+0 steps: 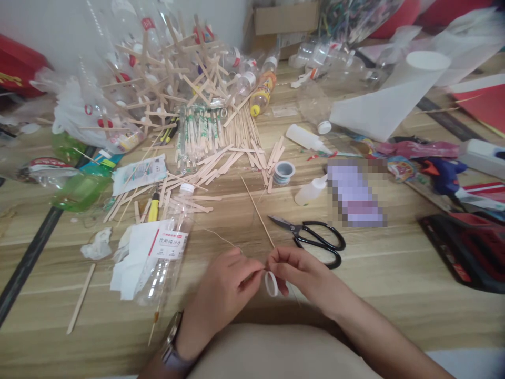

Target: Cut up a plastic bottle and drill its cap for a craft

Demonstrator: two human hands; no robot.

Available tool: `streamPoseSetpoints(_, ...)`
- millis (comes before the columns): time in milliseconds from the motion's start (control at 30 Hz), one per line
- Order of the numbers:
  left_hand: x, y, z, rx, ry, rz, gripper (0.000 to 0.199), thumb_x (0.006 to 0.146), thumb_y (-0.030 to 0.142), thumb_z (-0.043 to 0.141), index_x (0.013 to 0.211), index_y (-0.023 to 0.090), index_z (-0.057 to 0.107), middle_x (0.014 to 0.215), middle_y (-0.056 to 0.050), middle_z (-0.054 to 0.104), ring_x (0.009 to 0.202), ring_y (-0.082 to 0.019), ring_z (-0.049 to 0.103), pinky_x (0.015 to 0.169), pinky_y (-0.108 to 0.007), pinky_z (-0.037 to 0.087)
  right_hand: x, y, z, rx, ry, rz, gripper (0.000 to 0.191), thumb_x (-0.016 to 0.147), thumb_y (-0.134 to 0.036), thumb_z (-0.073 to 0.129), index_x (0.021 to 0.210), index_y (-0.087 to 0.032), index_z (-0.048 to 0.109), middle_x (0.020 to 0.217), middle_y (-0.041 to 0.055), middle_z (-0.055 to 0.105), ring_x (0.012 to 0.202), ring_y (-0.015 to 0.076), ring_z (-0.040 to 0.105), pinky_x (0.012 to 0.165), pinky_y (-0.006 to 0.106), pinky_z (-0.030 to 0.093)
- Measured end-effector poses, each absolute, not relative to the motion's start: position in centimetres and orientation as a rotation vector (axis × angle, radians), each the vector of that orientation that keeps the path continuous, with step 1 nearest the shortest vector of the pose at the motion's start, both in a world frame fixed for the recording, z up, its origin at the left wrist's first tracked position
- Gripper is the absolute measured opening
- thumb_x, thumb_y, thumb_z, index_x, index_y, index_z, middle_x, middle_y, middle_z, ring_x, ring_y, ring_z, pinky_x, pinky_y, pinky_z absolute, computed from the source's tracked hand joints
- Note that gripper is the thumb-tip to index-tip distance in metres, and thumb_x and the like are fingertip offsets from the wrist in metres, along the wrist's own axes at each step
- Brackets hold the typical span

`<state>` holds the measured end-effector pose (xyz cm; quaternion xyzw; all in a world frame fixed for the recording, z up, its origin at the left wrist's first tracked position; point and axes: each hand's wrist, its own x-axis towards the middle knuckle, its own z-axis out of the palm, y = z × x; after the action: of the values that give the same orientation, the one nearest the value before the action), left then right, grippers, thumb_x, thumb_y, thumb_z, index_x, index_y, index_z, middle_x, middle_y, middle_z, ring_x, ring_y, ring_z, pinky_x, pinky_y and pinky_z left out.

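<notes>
My left hand [231,279], a watch on its wrist, is closed in a pinch near my lap. A thin pale string [219,236] runs from the table to its fingers. Fingertip to fingertip with it, my right hand [295,271] is closed too. A small white plastic ring [271,284] hangs at the right fingers, tilted on edge. One thin wooden skewer [257,210] passes at the right hand; whether it is gripped or lies beneath is hidden. Just beyond that hand lie black-handled scissors [319,237], blades slightly apart.
A clear bottle [181,216] lies left of my hands beside crumpled tissue [97,243]. Ahead are a grey spool [284,172], a small white squeeze bottle [311,191] and scattered craft sticks [209,171]. A blurred-out phone [355,195] and a red-black tool [465,252] lie right.
</notes>
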<state>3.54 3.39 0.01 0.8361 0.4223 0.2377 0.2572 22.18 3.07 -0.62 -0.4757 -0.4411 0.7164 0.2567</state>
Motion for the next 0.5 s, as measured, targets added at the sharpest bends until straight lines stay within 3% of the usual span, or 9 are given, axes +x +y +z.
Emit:
streamPoseSetpoints(300, 3.68, 2.92, -0.30, 2.713, 1.128, 0.681, 0.033, 0.098, 0.014, 0.040, 0.071, 0.018, 0.059, 0.060, 0.000, 0.058, 0.060, -0.017, 0.048, 0.059, -0.029, 0.040, 22.05, 2.97, -0.94, -1.343, -1.292, 1.857, 0.025, 0.082, -0.042, 0.056, 0.071, -0.020, 0.051, 0.056, -0.0049, 0.049, 0.054, 0.0106, 0.043, 0.056, 0.024, 0.035)
streamPoseSetpoints(500, 3.70, 2.67, -0.48, 2.810, 1.128, 0.622, 0.034, 0.095, 0.010, 0.043, 0.064, 0.020, 0.052, 0.059, 0.001, 0.054, 0.059, -0.016, 0.046, 0.058, -0.031, 0.038, 21.56, 2.47, -0.99, -1.424, -1.503, 1.560, 0.018, 0.082, -0.033, 0.050, 0.069, -0.021, 0.050, 0.056, -0.0046, 0.048, 0.053, 0.0112, 0.044, 0.051, 0.023, 0.035)
